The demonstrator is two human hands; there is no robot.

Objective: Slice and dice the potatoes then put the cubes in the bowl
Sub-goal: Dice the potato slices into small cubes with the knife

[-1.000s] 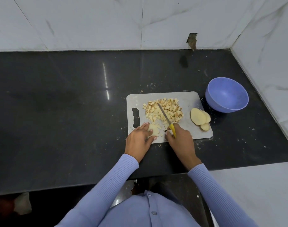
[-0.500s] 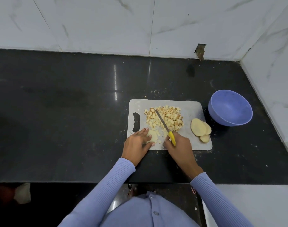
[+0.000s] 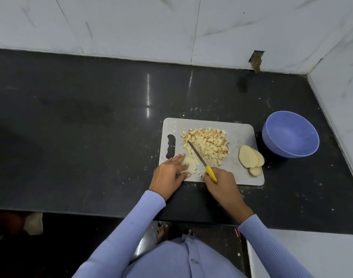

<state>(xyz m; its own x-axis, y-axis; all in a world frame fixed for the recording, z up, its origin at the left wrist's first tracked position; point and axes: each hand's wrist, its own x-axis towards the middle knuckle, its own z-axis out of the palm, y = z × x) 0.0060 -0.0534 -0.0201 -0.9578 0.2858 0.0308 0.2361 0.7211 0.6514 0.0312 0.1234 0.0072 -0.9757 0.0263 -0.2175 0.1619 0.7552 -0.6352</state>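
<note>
A grey cutting board [image 3: 239, 133] lies on the black counter. A heap of potato cubes [image 3: 208, 144] fills its middle. My left hand [image 3: 171, 173] presses flat on a potato slice [image 3: 189, 164] at the board's near left. My right hand [image 3: 221, 181] grips a yellow-handled knife [image 3: 201, 159], its blade pointing up-left beside the slice and into the heap's edge. Three uncut potato slices [image 3: 249, 158] lie stacked at the board's right. A purple bowl [image 3: 290, 134], with nothing inside, stands right of the board.
White marble walls close off the back and the right side. A black counter [image 3: 81, 127] stretches wide to the left. Potato crumbs lie scattered around the board. The counter's front edge runs just below my wrists.
The camera has tilted, so everything sits lower in view. The knife blade has shifted slightly left toward the slice under my left hand. Board, cubes and bowl stay put.
</note>
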